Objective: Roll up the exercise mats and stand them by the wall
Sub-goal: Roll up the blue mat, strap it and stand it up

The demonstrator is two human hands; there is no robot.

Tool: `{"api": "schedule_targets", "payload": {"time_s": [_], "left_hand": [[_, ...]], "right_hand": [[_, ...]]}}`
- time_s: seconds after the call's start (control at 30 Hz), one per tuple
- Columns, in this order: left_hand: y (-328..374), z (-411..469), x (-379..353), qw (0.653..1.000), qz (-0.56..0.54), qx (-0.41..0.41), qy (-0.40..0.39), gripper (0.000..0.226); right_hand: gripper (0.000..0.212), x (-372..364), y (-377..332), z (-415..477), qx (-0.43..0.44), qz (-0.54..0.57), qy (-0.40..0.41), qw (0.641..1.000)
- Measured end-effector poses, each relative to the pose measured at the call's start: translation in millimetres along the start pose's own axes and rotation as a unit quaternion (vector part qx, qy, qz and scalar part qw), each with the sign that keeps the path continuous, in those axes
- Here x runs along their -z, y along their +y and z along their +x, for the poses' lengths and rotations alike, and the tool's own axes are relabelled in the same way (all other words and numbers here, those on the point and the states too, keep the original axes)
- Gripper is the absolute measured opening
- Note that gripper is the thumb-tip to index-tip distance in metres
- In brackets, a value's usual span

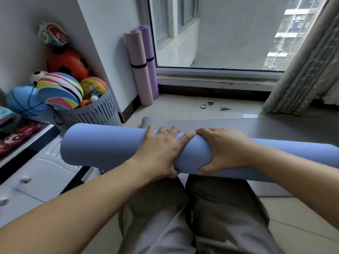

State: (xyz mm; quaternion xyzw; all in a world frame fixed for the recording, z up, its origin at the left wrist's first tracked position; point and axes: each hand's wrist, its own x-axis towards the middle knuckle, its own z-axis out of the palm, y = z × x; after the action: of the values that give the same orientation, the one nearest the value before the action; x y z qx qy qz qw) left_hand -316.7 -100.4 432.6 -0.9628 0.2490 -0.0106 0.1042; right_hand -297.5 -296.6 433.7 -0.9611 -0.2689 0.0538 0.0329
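both hands grip the rolled blue mat (two rolled mats stand at the wall).

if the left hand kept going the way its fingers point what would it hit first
The left hand grips the blue rolled foam mat; pushed straight on, it would probably meet the flat grey stretch of mat lying just beyond, though depth is unclear.

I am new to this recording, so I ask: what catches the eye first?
A thick blue mat roll spans the middle, gripped by the left hand and the right hand side by side. Behind it, a pink mat and a purple mat stand rolled in the corner by the window.
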Motion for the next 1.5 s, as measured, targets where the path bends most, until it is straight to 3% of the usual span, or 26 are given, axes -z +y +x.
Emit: {"api": "schedule_targets", "payload": {"time_s": [0.07, 0.2, 0.4, 0.57, 0.7, 0.83, 1.03, 1.1, 1.2, 1.3, 1.4, 1.5], "left_hand": [[1, -9, 19, 0.999, 0.029, 0.005, 0.026, 0.102], [12, -43, 30, 0.998, 0.053, -0.020, 0.023, 0.104], [33, -73, -11, 0.999, -0.013, -0.018, -0.047, 0.105], [26, -68, -17, 0.996, -0.042, -0.032, -0.069, 0.106], [8, -54, -16, 0.982, -0.126, -0.043, -0.136, 0.105], [-11, -40, -10, 0.958, -0.230, -0.015, -0.170, 0.099], [9, -39, -27, 0.996, -0.045, -0.034, -0.068, 0.115], [4, -34, -29, 0.996, -0.061, -0.039, -0.058, 0.111], [-3, -26, -26, 0.990, -0.116, -0.035, -0.068, 0.105], [-12, -15, -23, 0.981, -0.157, -0.025, -0.114, 0.101], [-15, -12, -22, 0.976, -0.171, -0.008, -0.135, 0.104], [-13, -22, -14, 0.989, -0.084, 0.001, -0.119, 0.108]], "right_hand": [[0.093, 19, -3, -7, 0.019, -0.009, 0.028, 0.999], [0.096, 32, -19, -30, 0.059, -0.022, -0.016, 0.998], [0.092, -10, -38, -45, 0.073, 0.002, -0.102, 0.992], [0.118, -16, -41, -54, 0.071, -0.033, -0.100, 0.992], [0.121, -28, -52, -63, 0.078, -0.089, -0.061, 0.991], [0.107, -24, -42, -38, 0.039, -0.007, -0.093, 0.995], [0.099, -8, -26, -4, 0.008, 0.077, -0.185, 0.980], [0.110, -10, -32, -15, 0.012, 0.022, -0.149, 0.989], [0.129, -30, -45, -35, 0.036, -0.088, -0.017, 0.995], [0.124, -51, -41, -30, 0.023, -0.088, 0.085, 0.992], [0.105, -47, -40, -18, 0.008, -0.050, 0.055, 0.997], [0.096, -36, -38, -17, 0.012, -0.057, 0.043, 0.997]]}}
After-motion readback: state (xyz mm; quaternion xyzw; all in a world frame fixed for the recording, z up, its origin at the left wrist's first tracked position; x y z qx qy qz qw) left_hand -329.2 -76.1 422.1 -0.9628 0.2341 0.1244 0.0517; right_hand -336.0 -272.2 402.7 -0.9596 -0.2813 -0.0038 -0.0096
